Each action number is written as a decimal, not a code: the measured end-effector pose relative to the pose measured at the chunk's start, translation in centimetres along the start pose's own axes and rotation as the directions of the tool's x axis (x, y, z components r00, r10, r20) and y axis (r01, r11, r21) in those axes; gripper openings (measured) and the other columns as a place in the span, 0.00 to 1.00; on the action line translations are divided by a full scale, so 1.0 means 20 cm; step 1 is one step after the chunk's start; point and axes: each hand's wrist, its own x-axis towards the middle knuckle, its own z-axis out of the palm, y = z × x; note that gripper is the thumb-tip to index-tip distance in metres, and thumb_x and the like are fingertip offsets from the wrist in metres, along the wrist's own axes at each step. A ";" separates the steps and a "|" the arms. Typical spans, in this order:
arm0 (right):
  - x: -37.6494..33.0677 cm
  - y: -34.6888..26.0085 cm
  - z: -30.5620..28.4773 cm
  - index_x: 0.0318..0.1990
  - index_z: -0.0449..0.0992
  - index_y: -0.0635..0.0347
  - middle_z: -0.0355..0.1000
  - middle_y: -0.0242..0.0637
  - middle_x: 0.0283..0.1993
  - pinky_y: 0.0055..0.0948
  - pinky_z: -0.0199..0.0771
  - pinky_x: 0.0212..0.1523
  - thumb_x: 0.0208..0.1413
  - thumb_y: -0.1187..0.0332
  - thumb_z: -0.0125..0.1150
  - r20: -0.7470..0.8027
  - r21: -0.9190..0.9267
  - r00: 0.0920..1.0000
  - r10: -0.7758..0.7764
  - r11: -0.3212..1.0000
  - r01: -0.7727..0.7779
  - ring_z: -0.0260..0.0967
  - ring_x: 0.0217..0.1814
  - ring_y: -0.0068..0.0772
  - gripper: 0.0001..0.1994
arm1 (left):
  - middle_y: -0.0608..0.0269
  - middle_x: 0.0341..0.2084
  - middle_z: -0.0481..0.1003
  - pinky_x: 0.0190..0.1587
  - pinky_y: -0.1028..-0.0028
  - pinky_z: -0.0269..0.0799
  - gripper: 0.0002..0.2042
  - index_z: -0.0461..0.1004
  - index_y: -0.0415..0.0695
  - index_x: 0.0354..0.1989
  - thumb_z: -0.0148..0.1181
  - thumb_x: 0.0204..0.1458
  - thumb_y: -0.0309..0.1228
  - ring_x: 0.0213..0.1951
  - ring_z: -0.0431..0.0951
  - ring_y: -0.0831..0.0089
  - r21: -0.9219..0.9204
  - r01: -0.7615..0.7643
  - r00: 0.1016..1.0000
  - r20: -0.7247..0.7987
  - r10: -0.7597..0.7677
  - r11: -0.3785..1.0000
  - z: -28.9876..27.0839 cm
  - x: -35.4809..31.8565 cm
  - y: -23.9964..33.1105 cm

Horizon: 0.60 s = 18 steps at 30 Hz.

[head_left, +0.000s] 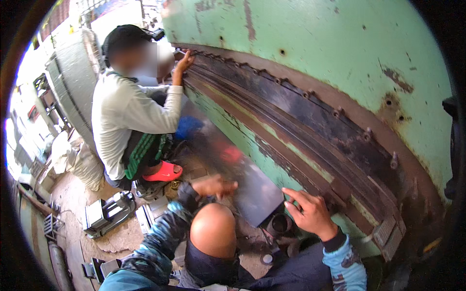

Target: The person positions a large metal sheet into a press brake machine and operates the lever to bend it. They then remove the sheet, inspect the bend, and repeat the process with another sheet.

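Observation:
A shiny grey metal sheet (259, 191) lies slanted along the foot of a green-painted metal body, mirroring blue and red patches. My left hand (213, 186) is over its near left edge, slightly blurred, fingers pointing right and apparently holding nothing. Beside the sheet's right corner is my right hand (309, 212), index finger stretched out and thumb apart; whether the fingertip touches the edge is unclear. Above the sheet runs a dark rusty recessed strip (291, 111) with a row of bolts. A crouching co-worker's raised hand (184, 62) is at the strip's far end, near a thin light-coloured piece.
The green panel (340, 43) walls off the right side. At left on the dusty ground stands a grey metal vice-like device (109, 213). A pale sack (87, 167) slumps behind the co-worker (131, 109). A dark round pipe-like part (279, 224) is below the sheet's corner.

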 end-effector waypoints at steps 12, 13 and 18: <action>-0.02 0.11 0.12 0.42 0.80 0.58 0.80 0.45 0.35 0.51 0.81 0.41 0.54 0.62 0.64 0.596 -0.175 0.803 -0.016 0.973 0.149 0.81 0.38 0.52 0.12 | 0.44 0.40 0.81 0.46 0.49 0.78 0.14 0.77 0.41 0.48 0.60 0.56 0.35 0.43 0.83 0.43 0.746 -0.519 0.840 0.353 0.412 0.417 0.35 -0.01 1.22; -0.03 0.13 0.13 0.40 0.80 0.59 0.80 0.46 0.34 0.51 0.81 0.41 0.54 0.62 0.64 0.601 -0.163 0.798 -0.033 0.973 0.163 0.81 0.38 0.52 0.12 | 0.44 0.40 0.81 0.46 0.49 0.78 0.14 0.77 0.41 0.48 0.60 0.55 0.33 0.43 0.83 0.43 0.730 -0.545 0.822 0.368 0.435 0.412 0.39 0.03 1.19; -0.10 0.15 0.18 0.40 0.76 0.61 0.78 0.49 0.34 0.55 0.79 0.41 0.56 0.64 0.61 0.622 -0.112 0.783 0.028 0.992 0.054 0.79 0.40 0.59 0.10 | 0.43 0.51 0.80 0.52 0.52 0.77 0.22 0.73 0.43 0.63 0.58 0.60 0.35 0.50 0.81 0.43 0.587 -0.560 0.822 0.484 0.301 0.585 0.37 0.14 0.97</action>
